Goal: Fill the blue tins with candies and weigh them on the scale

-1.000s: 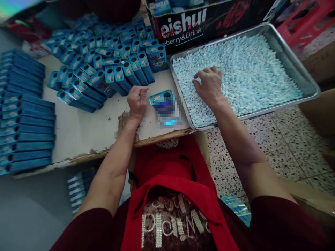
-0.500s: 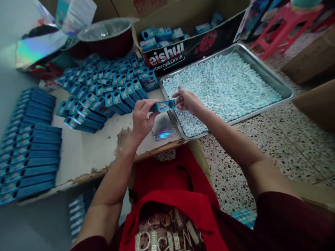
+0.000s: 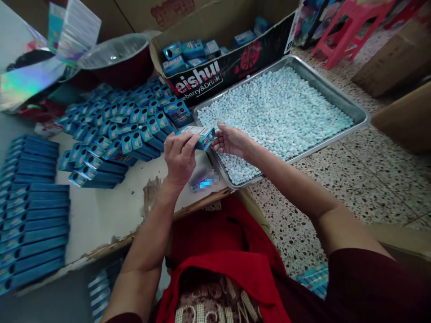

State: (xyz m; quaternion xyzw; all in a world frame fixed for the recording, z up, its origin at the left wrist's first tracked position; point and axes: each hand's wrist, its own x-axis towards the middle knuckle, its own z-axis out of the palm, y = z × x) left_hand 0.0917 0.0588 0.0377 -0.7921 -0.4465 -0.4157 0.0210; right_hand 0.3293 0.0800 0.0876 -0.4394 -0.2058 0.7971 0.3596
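Note:
My left hand (image 3: 180,157) is closed around a small blue candy box (image 3: 204,133), holding it tilted above the table's front edge. The box's printed side faces up and its end points toward my right hand (image 3: 232,141). That hand is beside the box end, thumb raised and apart from the loosely curled fingers; whether the fingertips touch the box I cannot tell. Below the box is a small flat device with a lit blue display (image 3: 204,183). To the right, a metal tray (image 3: 362,117) holds many small pale blue candies (image 3: 276,121).
Blue boxes with round holes (image 3: 134,139) crowd the white table (image 3: 101,211). Stacked blue boxes (image 3: 33,224) line its left side. Behind are a dark red basin (image 3: 124,72) and a carton (image 3: 235,67) holding more boxes. A pink stool (image 3: 350,27) stands on the speckled floor.
The box in my left hand has turned, so its printed side now faces up and its end toward the right. My right hand has shifted slightly down beside it. The view has shifted.

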